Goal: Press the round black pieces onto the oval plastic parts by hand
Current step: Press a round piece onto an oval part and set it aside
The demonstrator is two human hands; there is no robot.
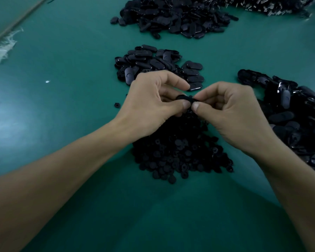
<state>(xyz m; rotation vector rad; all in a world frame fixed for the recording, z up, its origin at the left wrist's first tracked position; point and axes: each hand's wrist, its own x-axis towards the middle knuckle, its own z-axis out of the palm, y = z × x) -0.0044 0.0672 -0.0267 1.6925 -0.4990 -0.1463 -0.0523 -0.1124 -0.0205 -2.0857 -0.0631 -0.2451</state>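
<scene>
My left hand [153, 100] and my right hand [231, 113] meet above the green table, both thumbs and forefingers pinching one black oval part [184, 98]. A small round black piece [191, 96] sits on the oval between the fingertips; most of both is hidden by my fingers. Right under my hands lies a heap of round black pieces [180, 151]. Just beyond my hands is a small pile of oval plastic parts [156, 64].
A bigger heap of oval parts [175, 15] lies at the far centre, and another glossy heap [296, 117] spreads along the right edge. One stray round piece [117, 105] sits left of my left hand. Frayed white fibres [2, 50] hang at the left table edge.
</scene>
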